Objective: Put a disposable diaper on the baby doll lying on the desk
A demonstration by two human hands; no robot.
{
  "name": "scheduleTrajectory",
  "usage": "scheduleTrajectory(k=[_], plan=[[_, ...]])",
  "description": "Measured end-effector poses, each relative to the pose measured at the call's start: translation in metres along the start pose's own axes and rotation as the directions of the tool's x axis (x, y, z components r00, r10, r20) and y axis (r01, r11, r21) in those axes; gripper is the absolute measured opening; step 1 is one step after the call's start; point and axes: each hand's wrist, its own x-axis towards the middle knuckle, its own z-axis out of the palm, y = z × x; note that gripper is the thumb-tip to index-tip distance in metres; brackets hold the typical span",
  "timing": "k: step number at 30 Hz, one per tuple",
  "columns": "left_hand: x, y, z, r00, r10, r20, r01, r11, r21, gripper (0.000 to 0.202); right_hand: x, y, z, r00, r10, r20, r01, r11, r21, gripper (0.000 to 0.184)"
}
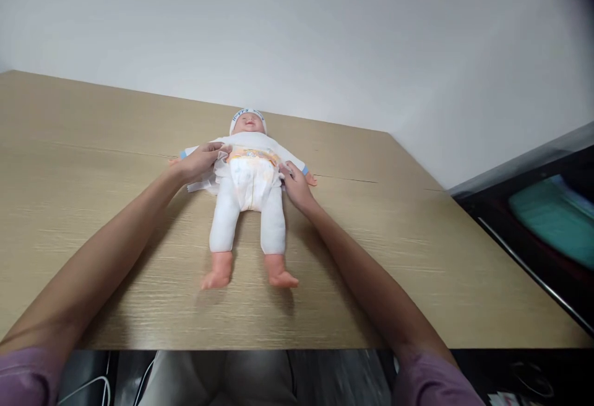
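A baby doll (273, 223) in white clothes and a printed cap lies on its back, its feet toward me. Around its hips is a white diaper (251, 180) with an orange printed waistband. At the waist on the left, my left hand (206, 159) has its fingers closed on the diaper's side, where thin white material bunches up. My right hand (295, 184) pinches the diaper's other side, near the doll's hip. The fingertips of both hands are partly hidden in the folds.
The doll rests on a wide wooden table (116, 208) with a pale wall (288, 34) behind it. To the right, beyond the table's edge, stands a dark object with a teal panel (552, 220). White cables (95, 384) hang below the front edge at the left.
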Motion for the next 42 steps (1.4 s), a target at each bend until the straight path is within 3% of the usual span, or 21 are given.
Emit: scheduleTrajectory(k=[4,8,10,12,15,17,19,24,28,31,34,37,42], plan=[[-0.001,0.002,-0.009,0.998,-0.060,-0.026,0.060,0.998,-0.010,0.029,-0.033,0.005,-0.020,0.999,-0.025,-0.044,0.022,0.997,-0.069,0.040],[0.000,0.016,-0.015,0.977,-0.108,-0.183,0.139,0.976,0.168,0.026,-0.053,0.005,-0.039,0.985,-0.143,-0.093,0.108,0.944,-0.312,0.029],[-0.001,0.027,-0.008,0.962,0.030,-0.271,0.066,0.938,0.340,0.026,-0.055,0.008,-0.042,0.983,-0.138,-0.118,0.086,0.928,-0.363,0.028],[-0.004,0.038,0.008,0.921,0.272,-0.280,-0.083,0.837,0.541,0.025,-0.053,0.010,-0.042,0.984,-0.102,-0.145,0.041,0.926,-0.376,0.027],[-0.008,0.050,0.045,0.858,0.510,-0.060,-0.299,0.591,0.749,0.029,-0.047,0.011,-0.042,0.984,0.054,-0.168,-0.112,0.928,-0.357,0.027],[-0.007,0.052,0.071,0.851,0.510,0.127,-0.395,0.461,0.795,0.034,-0.045,0.008,-0.043,0.964,0.207,-0.169,-0.254,0.905,-0.340,0.031],[-0.002,0.049,0.091,0.863,0.443,0.242,-0.422,0.370,0.828,0.038,-0.045,0.004,-0.046,0.935,0.314,-0.166,-0.354,0.869,-0.347,0.034],[0.008,0.034,0.107,0.903,0.349,0.251,-0.335,0.206,0.919,0.043,-0.045,-0.006,-0.047,0.922,0.359,-0.146,-0.387,0.826,-0.410,0.035],[0.006,0.027,0.103,0.907,0.348,0.238,-0.315,0.186,0.931,0.046,-0.043,-0.008,-0.052,0.943,0.328,-0.049,-0.323,0.876,-0.357,0.039],[0.003,0.024,0.100,0.905,0.355,0.234,-0.319,0.203,0.926,0.049,-0.038,-0.007,-0.063,0.954,0.299,0.009,-0.296,0.949,-0.113,0.049],[0.003,0.021,0.101,0.905,0.351,0.242,-0.331,0.221,0.917,0.053,-0.025,-0.011,-0.068,0.961,0.274,0.033,-0.276,0.955,0.111,0.059],[0.004,0.020,0.101,0.908,0.354,0.223,-0.322,0.253,0.912,0.068,-0.006,-0.024,-0.056,0.974,0.227,0.024,-0.227,0.957,0.182,0.062],[0.004,0.021,0.099,0.922,0.352,0.162,-0.290,0.353,0.890,0.093,0.020,-0.052,-0.014,0.996,0.074,0.042,-0.078,0.994,0.083,0.049]])
